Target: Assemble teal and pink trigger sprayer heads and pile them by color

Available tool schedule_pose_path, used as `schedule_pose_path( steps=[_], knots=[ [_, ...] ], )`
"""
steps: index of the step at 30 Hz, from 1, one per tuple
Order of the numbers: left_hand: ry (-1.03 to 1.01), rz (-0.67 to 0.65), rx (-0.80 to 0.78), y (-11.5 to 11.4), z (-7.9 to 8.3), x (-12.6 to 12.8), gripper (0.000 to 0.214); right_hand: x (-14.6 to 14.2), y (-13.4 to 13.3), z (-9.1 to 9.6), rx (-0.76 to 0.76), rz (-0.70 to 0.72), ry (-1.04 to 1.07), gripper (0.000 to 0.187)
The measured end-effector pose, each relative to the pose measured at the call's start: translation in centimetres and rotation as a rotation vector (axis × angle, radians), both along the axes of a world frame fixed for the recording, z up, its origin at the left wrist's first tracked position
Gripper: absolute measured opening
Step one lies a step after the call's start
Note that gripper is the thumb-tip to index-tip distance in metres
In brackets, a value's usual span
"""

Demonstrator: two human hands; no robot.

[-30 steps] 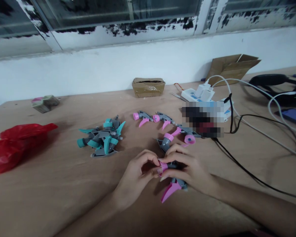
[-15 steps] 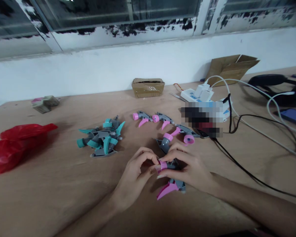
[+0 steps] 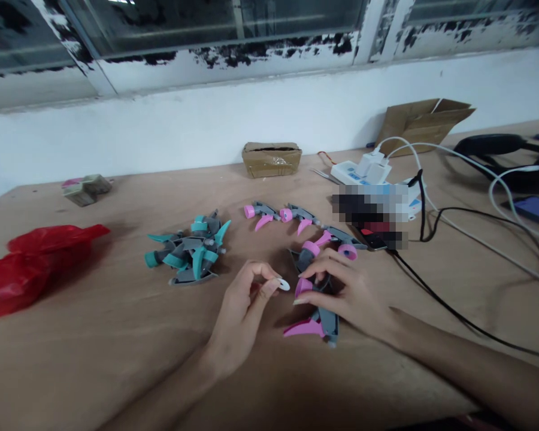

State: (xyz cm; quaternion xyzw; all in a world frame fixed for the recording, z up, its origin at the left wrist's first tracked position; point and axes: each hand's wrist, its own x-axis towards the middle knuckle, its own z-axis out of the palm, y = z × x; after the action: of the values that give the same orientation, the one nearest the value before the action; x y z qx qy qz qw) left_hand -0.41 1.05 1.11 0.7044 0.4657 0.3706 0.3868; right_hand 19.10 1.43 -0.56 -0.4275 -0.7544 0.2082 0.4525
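Observation:
Between the thumb and forefinger of my left hand (image 3: 247,311) is a small white washer (image 3: 284,285), a flat disc with a dark hole. My right hand (image 3: 345,290) grips a grey spray trigger head (image 3: 327,314) around its pink collar, with the pink lever pointing left. The collar's opening faces the washer, a short gap apart. Just behind my right fingers lies another pink and grey spray head (image 3: 305,257), partly covered by them. Further back lie more pink spray heads (image 3: 300,216). To the left is a pile of teal and grey spray heads (image 3: 193,251).
A red plastic bag (image 3: 49,263) lies at the left. Near the wall stand a small cardboard box (image 3: 272,161) and an open carton (image 3: 420,129). A power strip (image 3: 345,172) with white chargers and cables, plus a phone (image 3: 534,211), occupy the right side.
My left hand has drawn away leftward from the pink collar, and the white washer now shows in its fingertips. My right hand still holds the spray head, whose collar now shows its opening.

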Motion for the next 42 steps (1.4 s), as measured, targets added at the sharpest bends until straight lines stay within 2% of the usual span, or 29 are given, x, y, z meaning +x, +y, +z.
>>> schedule_pose_path(
  steps=[3,10,14,20,23,26,30,34,38,42],
  knots=[
    [0.054,-0.002,0.020,-0.4,-0.1,0.1,0.011,0.0,0.0,0.0,0.025,0.058,-0.018,0.028],
    [0.124,0.024,0.226,-1.0,0.1,0.4,0.005,0.3,0.0,0.2,0.031,0.102,0.005,0.026],
    [0.133,0.052,0.236,-0.7,-0.2,0.6,0.003,0.0,-0.3,0.2,0.013,0.110,0.001,0.029],
    [0.167,0.015,0.235,-0.6,-0.1,0.5,0.006,-0.4,-1.0,0.5,0.075,0.133,-0.072,0.043],
    [0.178,0.004,0.224,-0.6,0.1,0.5,0.008,-0.3,-1.2,0.3,0.072,0.135,-0.117,0.041],
    [0.179,0.010,0.214,-0.6,0.2,0.5,0.008,0.0,-1.2,-0.1,0.023,0.165,-0.170,0.039],
    [0.189,0.033,0.200,-0.4,0.1,0.4,0.009,0.2,-0.9,-0.2,-0.053,0.214,-0.265,0.046],
    [0.179,0.088,0.225,-0.2,0.0,0.3,0.006,0.5,-0.9,1.1,0.076,0.136,-0.421,0.051],
    [0.173,0.096,0.225,-0.1,0.2,0.3,0.007,0.7,-1.2,1.8,0.083,0.079,-0.599,0.047],
    [0.166,0.051,0.229,-0.4,0.1,0.2,0.009,0.2,-1.6,1.3,0.088,0.111,-0.556,0.033]
  ],
)
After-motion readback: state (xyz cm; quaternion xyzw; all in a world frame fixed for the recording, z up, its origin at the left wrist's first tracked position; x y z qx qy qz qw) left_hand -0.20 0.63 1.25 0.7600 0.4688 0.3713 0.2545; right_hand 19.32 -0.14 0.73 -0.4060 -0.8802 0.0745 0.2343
